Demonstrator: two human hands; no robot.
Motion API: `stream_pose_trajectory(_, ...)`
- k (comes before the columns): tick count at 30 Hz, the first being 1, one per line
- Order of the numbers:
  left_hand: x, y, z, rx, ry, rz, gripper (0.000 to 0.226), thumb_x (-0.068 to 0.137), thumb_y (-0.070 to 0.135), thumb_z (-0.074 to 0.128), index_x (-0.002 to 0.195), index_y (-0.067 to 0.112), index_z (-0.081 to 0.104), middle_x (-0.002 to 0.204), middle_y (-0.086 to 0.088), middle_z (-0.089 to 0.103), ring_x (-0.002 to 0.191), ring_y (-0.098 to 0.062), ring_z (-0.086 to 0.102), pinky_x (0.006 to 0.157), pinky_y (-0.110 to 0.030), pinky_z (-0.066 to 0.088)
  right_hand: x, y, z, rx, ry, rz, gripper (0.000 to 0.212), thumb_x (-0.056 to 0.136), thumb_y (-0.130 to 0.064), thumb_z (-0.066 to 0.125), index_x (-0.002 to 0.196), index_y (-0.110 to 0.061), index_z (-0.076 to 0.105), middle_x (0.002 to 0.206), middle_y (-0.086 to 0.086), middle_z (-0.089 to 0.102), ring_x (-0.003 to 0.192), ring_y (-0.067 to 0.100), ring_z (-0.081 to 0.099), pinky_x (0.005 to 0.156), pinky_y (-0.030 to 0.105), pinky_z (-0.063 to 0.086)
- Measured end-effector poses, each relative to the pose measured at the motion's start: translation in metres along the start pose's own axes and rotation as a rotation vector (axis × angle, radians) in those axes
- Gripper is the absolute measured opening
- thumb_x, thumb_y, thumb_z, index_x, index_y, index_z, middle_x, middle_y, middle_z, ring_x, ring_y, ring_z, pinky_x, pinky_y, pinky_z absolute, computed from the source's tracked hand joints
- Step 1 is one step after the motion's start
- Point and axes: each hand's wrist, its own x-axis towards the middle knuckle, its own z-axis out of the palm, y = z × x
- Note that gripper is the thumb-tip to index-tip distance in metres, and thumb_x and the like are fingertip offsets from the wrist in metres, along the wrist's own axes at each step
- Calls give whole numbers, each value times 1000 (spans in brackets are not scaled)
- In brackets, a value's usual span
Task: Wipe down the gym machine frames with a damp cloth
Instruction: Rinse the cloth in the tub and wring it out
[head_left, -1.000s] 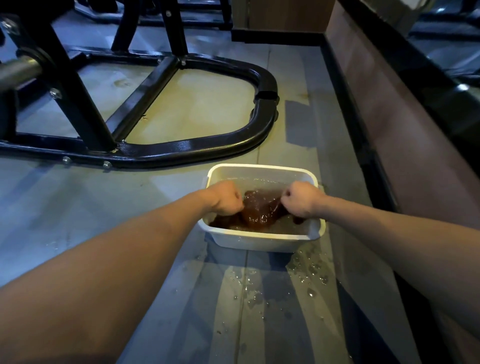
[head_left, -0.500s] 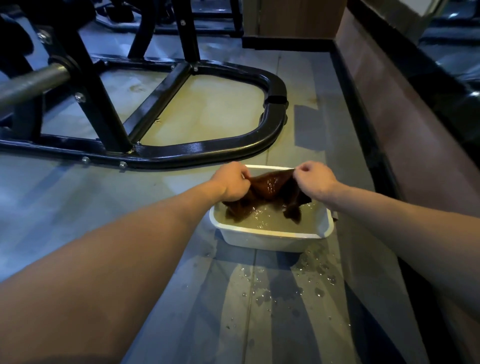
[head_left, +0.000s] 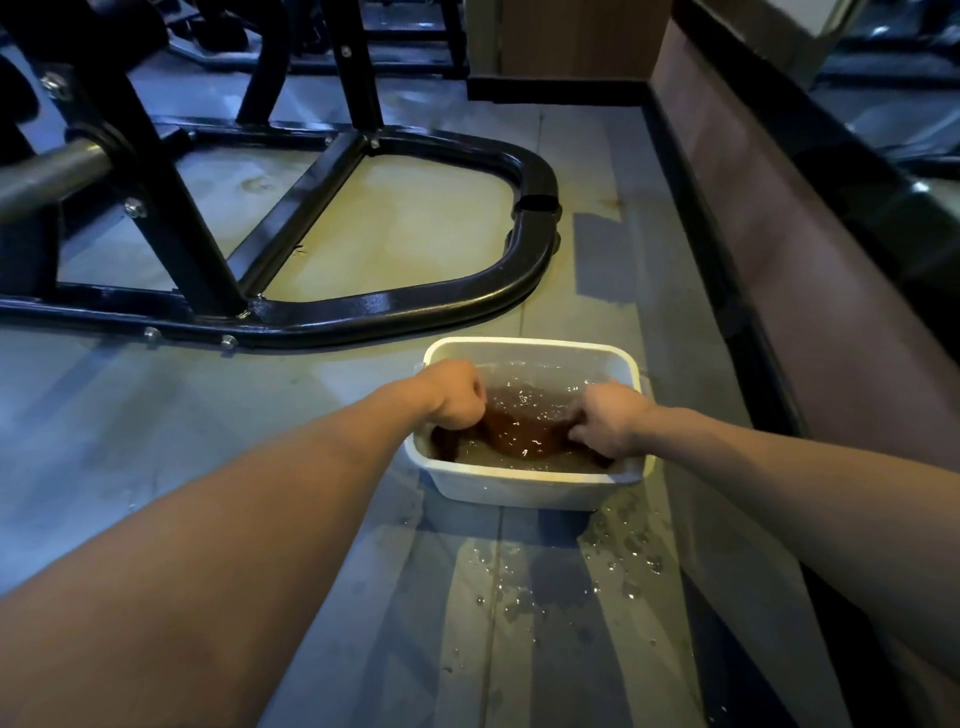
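left hand (head_left: 456, 393), right hand (head_left: 608, 418) grip brown cloth (head_left: 522, 434) | underwater | white tub (head_left: 519, 486)

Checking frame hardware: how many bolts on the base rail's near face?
2: both on the black base rail, one bolt left, the other bolt right. More may be hidden out of view.

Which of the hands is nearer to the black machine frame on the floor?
Left. The left hand grips the cloth at the tub's frame-side end; the right hand grips it farther from the frame.
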Motion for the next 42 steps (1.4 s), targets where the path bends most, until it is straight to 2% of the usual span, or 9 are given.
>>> stream_pose_trajectory(7,-8,-3,-22,-399,143,-43,25,103,9,39,112,26,54,105,-14,63,101,-28,61,89,-43,55,-7,-3,-37,629,313,87,18,110,-27,45,119,-16,57,105,5,64,101,23,61,73,31,45)
stream_pose_trajectory(10,-14,-4,-27,-463,217,-39,24,105,9,38,111,28,52,101,-12,60,92,-24,59,73,-35,54,-11,-7,-46,820,394,119,17,110,-31,46,118,-19,56,98,2,63,91,21,63,63,28,49)
stream_pose_trajectory(15,-17,15,-25,-569,209,-53,17,102,12,51,105,25,63,102,-9,67,103,-25,65,92,-39,57,-14,-32,-46,1136,332,234,16,107,-27,56,104,-16,67,92,8,64,78,18,60,54,22,52)
stream_pose_trajectory(18,-21,33,-20,-695,148,-45,19,103,9,51,107,20,67,97,-11,70,99,-25,69,87,-41,61,-18,-55,-45,1239,263,208,17,104,-22,62,101,-10,73,91,11,70,80,19,67,55,22,56)
stream_pose_trajectory(26,-27,35,-27,-855,-6,-85,29,103,43,59,116,19,70,106,-9,78,101,-21,73,90,-39,58,-25,-58,-56,1447,28,36,22,105,-12,56,120,-1,68,95,12,72,86,19,71,81,29,60)
stream_pose_trajectory(30,-25,33,-24,-789,19,-67,27,102,10,59,120,28,66,110,-8,70,106,-20,64,86,-35,55,-20,-32,-58,1082,141,88,34,106,-11,54,139,-7,57,115,10,69,91,19,71,83,33,63)
stream_pose_trajectory(34,-28,42,-26,-694,53,-18,29,102,13,52,118,25,72,110,-10,69,107,-24,63,93,-39,55,-24,-23,-59,685,51,-39,74,100,-6,63,162,-26,30,157,2,45,129,22,55,104,35,45)
stream_pose_trajectory(38,-30,41,-33,-626,61,38,27,102,12,54,120,24,70,110,-10,67,104,-23,64,90,-36,56,-26,-26,-64,581,69,-71,25,101,-13,64,125,-19,68,115,7,70,112,24,64,91,30,53)
stream_pose_trajectory(42,-25,32,-35,-328,1,33,34,98,8,65,129,19,59,110,-10,67,95,-23,71,76,-32,64,-30,-18,-70,445,357,-84,6,102,-22,65,105,-24,70,95,-2,71,91,13,67,66,17,50)
